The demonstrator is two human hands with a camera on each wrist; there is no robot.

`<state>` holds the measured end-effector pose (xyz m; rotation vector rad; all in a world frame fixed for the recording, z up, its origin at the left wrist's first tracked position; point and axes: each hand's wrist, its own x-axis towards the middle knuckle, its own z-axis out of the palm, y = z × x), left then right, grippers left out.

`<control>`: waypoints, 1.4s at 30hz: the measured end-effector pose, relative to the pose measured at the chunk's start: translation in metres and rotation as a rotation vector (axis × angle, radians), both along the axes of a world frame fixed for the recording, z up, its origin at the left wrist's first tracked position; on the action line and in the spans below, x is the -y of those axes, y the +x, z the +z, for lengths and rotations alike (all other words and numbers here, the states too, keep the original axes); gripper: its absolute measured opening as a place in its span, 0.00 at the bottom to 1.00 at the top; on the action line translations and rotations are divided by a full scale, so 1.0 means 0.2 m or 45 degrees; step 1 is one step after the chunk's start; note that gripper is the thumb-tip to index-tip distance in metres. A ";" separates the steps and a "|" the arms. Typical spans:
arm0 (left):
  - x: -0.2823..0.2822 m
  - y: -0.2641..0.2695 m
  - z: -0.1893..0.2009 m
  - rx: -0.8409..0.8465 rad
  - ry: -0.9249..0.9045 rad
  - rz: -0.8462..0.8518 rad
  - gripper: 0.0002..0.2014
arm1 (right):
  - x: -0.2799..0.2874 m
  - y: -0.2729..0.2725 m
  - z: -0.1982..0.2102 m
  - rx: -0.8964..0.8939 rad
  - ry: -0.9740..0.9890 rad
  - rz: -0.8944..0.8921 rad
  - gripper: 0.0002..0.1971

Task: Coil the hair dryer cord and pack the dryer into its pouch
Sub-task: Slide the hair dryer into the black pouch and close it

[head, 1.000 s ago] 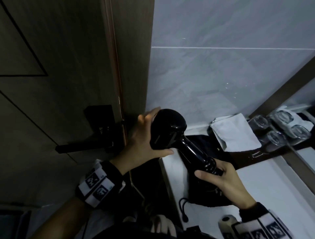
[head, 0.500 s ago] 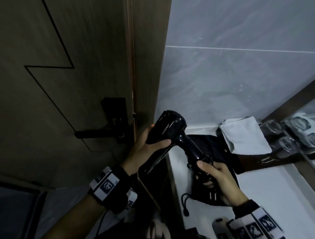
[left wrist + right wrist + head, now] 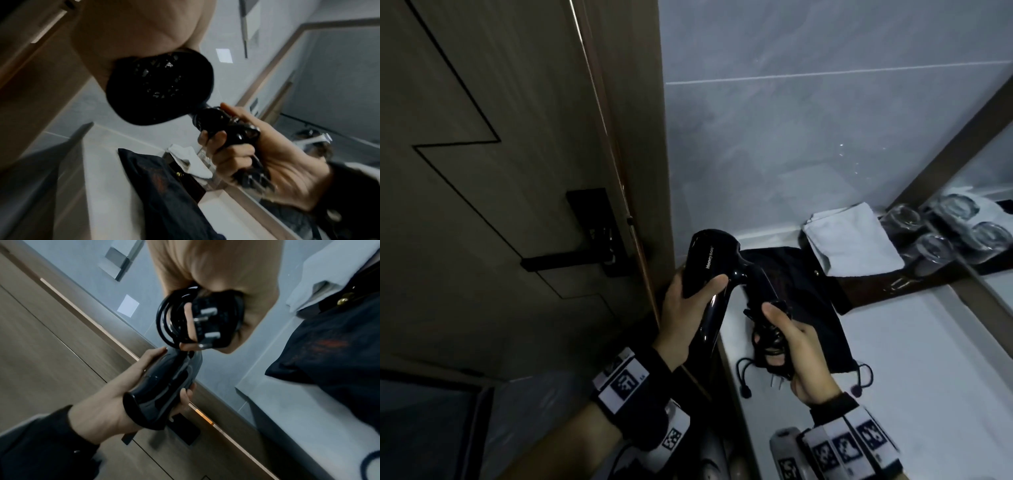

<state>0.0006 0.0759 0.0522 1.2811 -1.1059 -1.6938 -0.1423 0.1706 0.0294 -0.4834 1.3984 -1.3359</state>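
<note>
Head view, left hand (image 3: 686, 308) wrapped round hair dryer (image 3: 706, 263) barrel, right hand (image 3: 796, 346) clenching coiled cord (image 3: 172, 321) and plug on handle, dryer above black pouch (image 3: 811, 308), pouch on white counter (image 3: 928, 359)

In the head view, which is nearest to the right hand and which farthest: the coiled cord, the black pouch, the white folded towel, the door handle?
1. Coiled cord: held inside the right hand.
2. Black pouch: on the counter just behind the hand.
3. White folded towel: farther back, to the right, by the wall.
4. Door handle: far left, on the door.
</note>
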 end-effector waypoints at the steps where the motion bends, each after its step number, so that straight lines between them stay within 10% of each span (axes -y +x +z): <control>1: -0.03 -0.03 -0.01 0.010 -0.007 0.018 0.23 | -0.01 0.00 -0.01 0.009 0.000 -0.025 0.27; 7: -0.24 -0.17 -0.10 0.079 0.011 -0.001 0.27 | -0.14 -0.01 -0.11 0.154 0.055 -0.164 0.22; 16: -0.31 -0.19 -0.25 0.231 -0.174 -0.613 0.18 | -0.43 -0.26 -0.27 0.613 -0.080 -0.225 0.18; 31: -0.27 -0.39 -0.62 1.264 -1.130 -1.243 0.20 | -0.59 -0.40 -0.37 0.717 -0.086 -0.313 0.18; 37: -0.20 -0.37 -0.61 0.872 -0.619 -0.841 0.08 | -0.66 -0.40 -0.41 0.699 -0.082 -0.242 0.19; 42: -0.15 -0.40 -0.53 0.669 -0.713 -0.442 0.05 | -0.69 -0.33 -0.46 0.692 0.013 -0.081 0.21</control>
